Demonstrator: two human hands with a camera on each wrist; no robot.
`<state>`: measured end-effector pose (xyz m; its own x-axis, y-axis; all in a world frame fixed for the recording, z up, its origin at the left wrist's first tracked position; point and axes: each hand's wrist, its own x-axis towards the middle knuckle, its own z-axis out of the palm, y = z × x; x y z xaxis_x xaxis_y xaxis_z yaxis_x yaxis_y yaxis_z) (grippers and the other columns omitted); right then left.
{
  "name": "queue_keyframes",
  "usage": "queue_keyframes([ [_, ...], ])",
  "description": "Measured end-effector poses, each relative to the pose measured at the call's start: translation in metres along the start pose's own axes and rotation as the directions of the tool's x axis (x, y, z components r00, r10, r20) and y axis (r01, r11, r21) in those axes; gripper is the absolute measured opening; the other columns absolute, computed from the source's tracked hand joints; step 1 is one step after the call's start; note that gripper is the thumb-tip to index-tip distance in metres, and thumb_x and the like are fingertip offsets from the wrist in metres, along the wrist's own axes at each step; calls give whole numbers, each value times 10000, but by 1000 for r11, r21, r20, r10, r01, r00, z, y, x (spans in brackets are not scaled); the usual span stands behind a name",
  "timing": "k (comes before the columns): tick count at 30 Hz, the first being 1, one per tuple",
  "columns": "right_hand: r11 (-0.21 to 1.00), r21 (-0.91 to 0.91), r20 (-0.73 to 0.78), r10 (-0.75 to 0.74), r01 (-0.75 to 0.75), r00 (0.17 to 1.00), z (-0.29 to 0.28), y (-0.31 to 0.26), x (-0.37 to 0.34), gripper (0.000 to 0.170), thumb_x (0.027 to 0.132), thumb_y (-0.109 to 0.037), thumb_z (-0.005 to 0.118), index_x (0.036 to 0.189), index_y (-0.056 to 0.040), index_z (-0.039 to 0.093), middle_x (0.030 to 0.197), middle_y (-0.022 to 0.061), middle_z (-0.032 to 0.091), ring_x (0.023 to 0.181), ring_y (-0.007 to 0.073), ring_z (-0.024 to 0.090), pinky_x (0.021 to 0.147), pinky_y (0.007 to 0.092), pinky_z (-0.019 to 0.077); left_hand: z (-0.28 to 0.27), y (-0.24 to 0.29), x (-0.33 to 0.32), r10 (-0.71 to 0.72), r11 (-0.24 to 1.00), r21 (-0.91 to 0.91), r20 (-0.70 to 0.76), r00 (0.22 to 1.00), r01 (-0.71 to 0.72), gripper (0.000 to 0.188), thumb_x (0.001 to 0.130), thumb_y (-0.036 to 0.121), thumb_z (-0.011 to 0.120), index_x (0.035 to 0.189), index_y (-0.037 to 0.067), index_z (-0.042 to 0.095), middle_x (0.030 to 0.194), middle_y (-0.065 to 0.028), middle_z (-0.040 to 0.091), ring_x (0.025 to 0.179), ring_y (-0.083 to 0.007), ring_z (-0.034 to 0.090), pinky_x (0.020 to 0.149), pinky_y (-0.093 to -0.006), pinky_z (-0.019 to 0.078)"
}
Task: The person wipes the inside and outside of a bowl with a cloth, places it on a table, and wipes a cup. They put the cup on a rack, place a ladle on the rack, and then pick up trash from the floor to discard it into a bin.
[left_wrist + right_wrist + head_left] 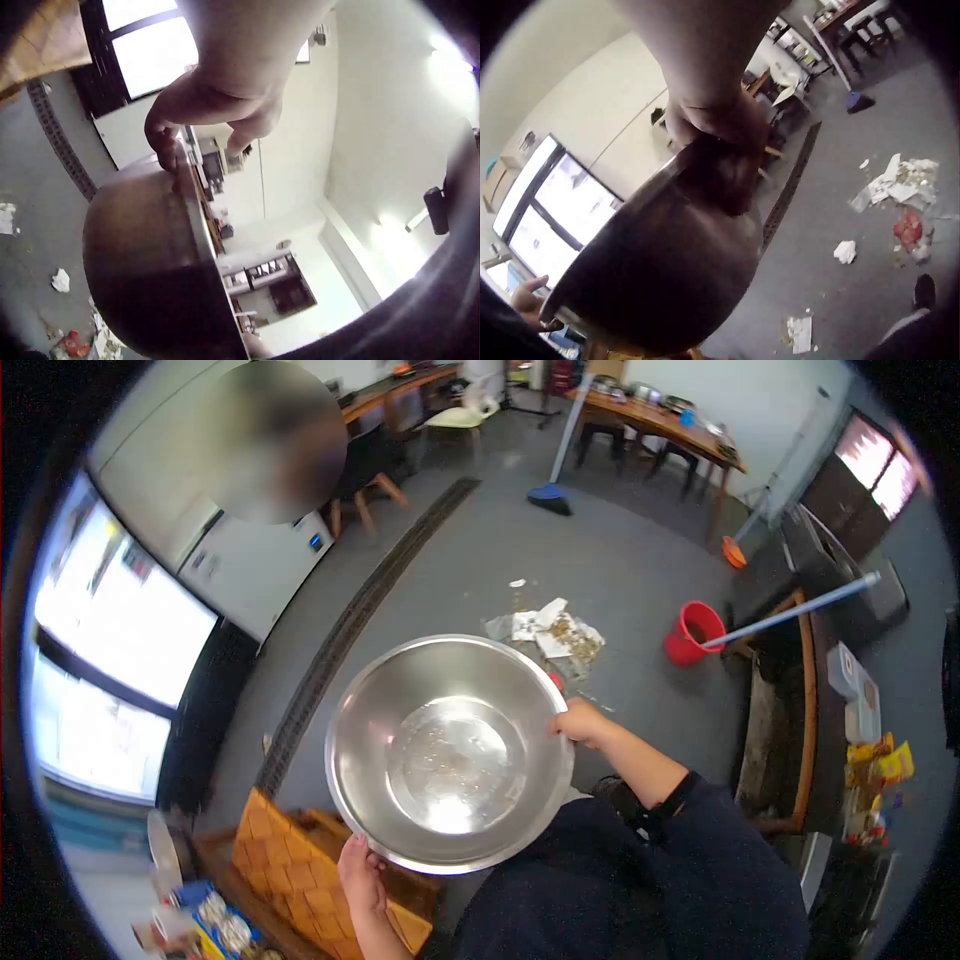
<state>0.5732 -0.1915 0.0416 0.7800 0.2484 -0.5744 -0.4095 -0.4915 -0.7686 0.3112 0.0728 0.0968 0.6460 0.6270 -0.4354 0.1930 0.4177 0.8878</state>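
"If you start closest to the body, what is being held?"

"A wide, round, silver-coloured metal basin. The bare left hand grips its rim at the near left, and the bare right hand grips the rim on the right side."

"So both hands are closed on the edge. Where is the basin?"

"Raised above the grey floor, before the person's dark top, its hollow turned up toward the head camera. Small specks show on its shiny bottom; I cannot tell what they are."

"What lies beyond it?"

"A scattered heap of white paper scraps and brown crumbs, on the floor. To its right stands a round red plastic bucket, where the lower end of a long grey-blue pole meets it."

"And farther back?"

"A broom with a blue head and dark bristles. Behind that, a brown wooden bench carries a small blue container among other things."
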Motion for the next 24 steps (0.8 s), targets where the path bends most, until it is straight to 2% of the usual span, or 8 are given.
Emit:
queue_keyframes([
  [1,998,41,-25,56,-55,998,-30,5,6,206,566,-58,589,753,28,590,641,91,566,553,173,529,485,283,407,29,9,16,-3,1000,24,129,992,0,270,795,227,474,966,20,497,772,-14,537,608,-102,484,502,-203,346],
  [3,978,100,-52,189,-183,981,-89,24,7,204,558,-53,591,744,28,590,629,94,562,523,172,518,468,280,398,91,21,39,-45,995,92,228,973,24,216,786,211,485,879,19,520,688,-2,522,560,-78,447,491,-200,325],
  [5,966,244,-162,132,-90,978,-139,62,24,183,565,-15,574,731,60,574,555,111,542,419,176,499,367,283,365,157,24,70,-64,988,156,362,930,7,168,772,194,507,810,31,521,644,12,498,530,-59,413,480,-195,306],
  [8,920,354,-228,258,-168,939,-217,61,10,191,578,-25,573,746,66,574,598,115,556,456,185,508,415,285,392,276,32,92,-129,978,205,451,883,38,148,768,172,514,792,26,524,616,18,480,514,-51,395,468,-184,289],
  [12,859,497,-353,327,-120,877,-303,95,10,212,569,-29,576,758,66,576,660,121,570,570,209,539,558,306,428,407,21,118,-133,972,235,638,758,-28,137,761,122,524,835,7,539,607,19,489,504,-35,389,448,-169,275],
  [14,823,559,-408,379,-101,831,-337,95,8,208,562,-20,569,750,67,575,664,121,572,569,211,540,555,304,428,464,25,119,-137,971,234,696,705,-42,154,761,120,524,859,2,539,609,19,495,501,-35,387,447,-171,278],
  [19,801,596,-503,309,65,807,-398,94,27,186,557,-8,557,727,68,569,670,121,571,574,215,540,560,300,430,549,27,143,-130,979,199,803,582,-55,170,753,90,533,898,2,535,616,33,493,505,-27,378,452,-161,269],
  [24,791,603,-526,302,98,795,-462,69,85,185,567,0,544,736,69,568,672,119,570,561,221,542,531,313,431,639,25,181,-61,990,123,805,590,-65,163,754,75,528,900,3,528,602,50,479,491,-8,369,432,-144,259],
])
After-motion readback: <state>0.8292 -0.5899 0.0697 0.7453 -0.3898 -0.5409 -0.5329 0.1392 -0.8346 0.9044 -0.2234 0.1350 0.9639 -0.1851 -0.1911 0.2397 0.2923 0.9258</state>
